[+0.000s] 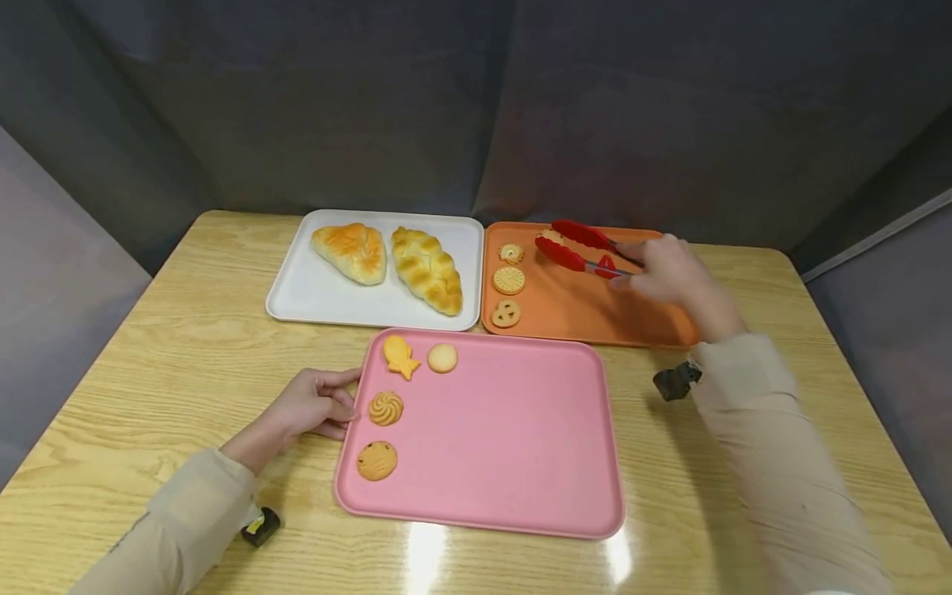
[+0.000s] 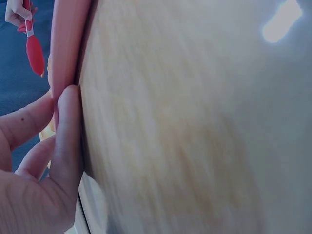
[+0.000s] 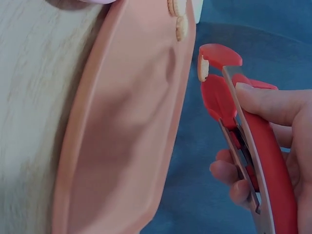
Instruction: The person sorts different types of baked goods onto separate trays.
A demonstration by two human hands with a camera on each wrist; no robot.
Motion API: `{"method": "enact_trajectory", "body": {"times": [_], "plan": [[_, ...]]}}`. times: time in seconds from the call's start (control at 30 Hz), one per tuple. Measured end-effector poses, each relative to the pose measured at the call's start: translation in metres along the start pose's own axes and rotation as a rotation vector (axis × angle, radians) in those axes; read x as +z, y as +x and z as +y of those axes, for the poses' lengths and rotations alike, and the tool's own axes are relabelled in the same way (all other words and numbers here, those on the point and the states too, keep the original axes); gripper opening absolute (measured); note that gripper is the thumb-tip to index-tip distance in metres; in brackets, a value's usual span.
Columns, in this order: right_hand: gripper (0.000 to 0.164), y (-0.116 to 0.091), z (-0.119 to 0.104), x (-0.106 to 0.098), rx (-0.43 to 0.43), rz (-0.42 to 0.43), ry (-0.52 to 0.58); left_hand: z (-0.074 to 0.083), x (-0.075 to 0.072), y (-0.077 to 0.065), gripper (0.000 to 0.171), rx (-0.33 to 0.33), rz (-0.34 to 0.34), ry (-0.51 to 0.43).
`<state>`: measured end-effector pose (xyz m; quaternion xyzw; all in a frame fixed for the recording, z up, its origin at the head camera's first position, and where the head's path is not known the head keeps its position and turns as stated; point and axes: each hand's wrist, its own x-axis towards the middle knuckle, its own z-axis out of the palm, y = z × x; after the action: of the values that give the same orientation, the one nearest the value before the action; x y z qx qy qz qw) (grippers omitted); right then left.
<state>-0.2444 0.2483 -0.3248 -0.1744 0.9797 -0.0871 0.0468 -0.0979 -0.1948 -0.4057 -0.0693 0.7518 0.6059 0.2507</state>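
My left hand (image 1: 316, 402) pinches the left rim of a pink tray (image 1: 506, 438), thumb and fingers on either side in the left wrist view. On that tray's left side lie a fish-shaped cookie (image 1: 400, 357), a small round cookie (image 1: 442, 358), a swirl cookie (image 1: 386, 408) and a chip cookie (image 1: 377, 460). My right hand (image 1: 665, 268) grips red-tipped tongs (image 3: 270, 165) over the orange tray (image 1: 595, 306). Between the tong tips is a cookie (image 3: 203, 69), raised off the tray in the right wrist view. Three cookies (image 1: 509, 281) lie along the orange tray's left side.
A white tray (image 1: 335, 302) at the back left bears a triangular bread (image 1: 357, 252) and a braided bread (image 1: 427, 268). It adjoins the orange tray, and both stand just behind the pink one. A dark curtain (image 1: 335, 107) hangs behind the wooden table (image 1: 186, 372).
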Motion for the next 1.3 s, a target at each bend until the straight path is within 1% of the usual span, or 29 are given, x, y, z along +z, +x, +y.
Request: {"method": "enact_trajectory", "body": {"times": [0.13,0.3,0.43,0.6,0.8,1.03,1.17,1.23,1.3], "plan": [[0.062,0.007,0.003,0.006,0.012,-0.013,0.007,0.0,0.0,0.0,0.064,0.006,-0.007,0.002],[0.06,0.013,0.007,0.014,0.007,0.005,0.029,-0.002,-0.001,0.001,0.065,0.008,-0.012,-0.007],[0.058,0.016,0.008,0.019,0.011,0.008,0.047,-0.003,-0.001,0.001,0.065,0.008,-0.01,-0.008],[0.056,0.02,0.009,0.025,0.009,0.022,0.038,-0.002,-0.001,0.001,0.066,0.011,-0.016,-0.012],[0.055,0.023,0.011,0.033,0.031,0.031,0.042,-0.002,-0.001,0.001,0.065,0.009,-0.016,-0.013],[0.057,0.018,0.011,0.033,0.062,0.019,0.058,-0.003,-0.001,0.001,0.065,0.01,-0.015,-0.01],[0.059,0.012,0.011,0.031,0.078,0.02,0.112,-0.003,-0.001,0.001,0.065,0.011,-0.011,-0.012],[0.059,0.008,0.012,0.029,0.076,0.037,0.127,-0.003,-0.001,0.001,0.065,0.011,-0.01,-0.011],[0.058,0.004,0.013,0.028,0.049,0.054,0.142,-0.003,-0.001,0.001,0.064,0.011,-0.009,-0.01]]}}
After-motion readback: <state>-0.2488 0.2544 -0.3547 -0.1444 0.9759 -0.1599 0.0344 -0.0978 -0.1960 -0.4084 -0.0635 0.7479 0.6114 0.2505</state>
